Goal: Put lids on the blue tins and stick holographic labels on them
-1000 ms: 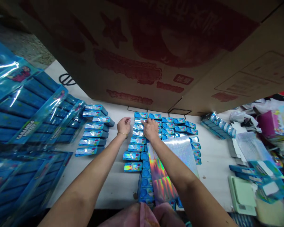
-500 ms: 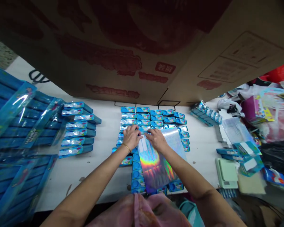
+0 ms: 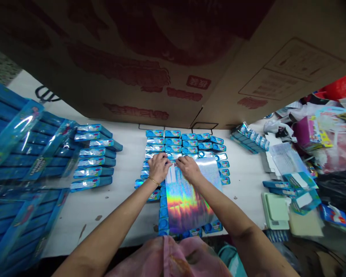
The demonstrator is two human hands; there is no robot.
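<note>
A shiny holographic sticker sheet (image 3: pixel 190 200) lies across rows of small blue boxes (image 3: pixel 173 141), with pale bare patches near its upper left corner. My left hand (image 3: pixel 158 168) is at that corner, fingers bent and pinched together; what is between them, if anything, is too small to make out. Close beside it, my right hand (image 3: pixel 189 169) has its fingers closed on the sheet's top edge. Several boxes stick out around the sheet, most showing a printed end with a round blue spot.
Blue boxes (image 3: pixel 93 161) stand in a column at left, beside large clear-wrapped packs (image 3: pixel 31 142). A big cardboard carton (image 3: pixel 150 77) looms behind. At right are a wrapped box bundle (image 3: pixel 249 138), a pale green scale (image 3: pixel 276 209), flattened blue packaging (image 3: pixel 302 192) and a black bag (image 3: pixel 338 188).
Both hands came from the upper box rows to the sheet's top left corner, the left hand moving in from the left. The sheet turned slightly and now lies straighter. The view shifted, then steadied.
</note>
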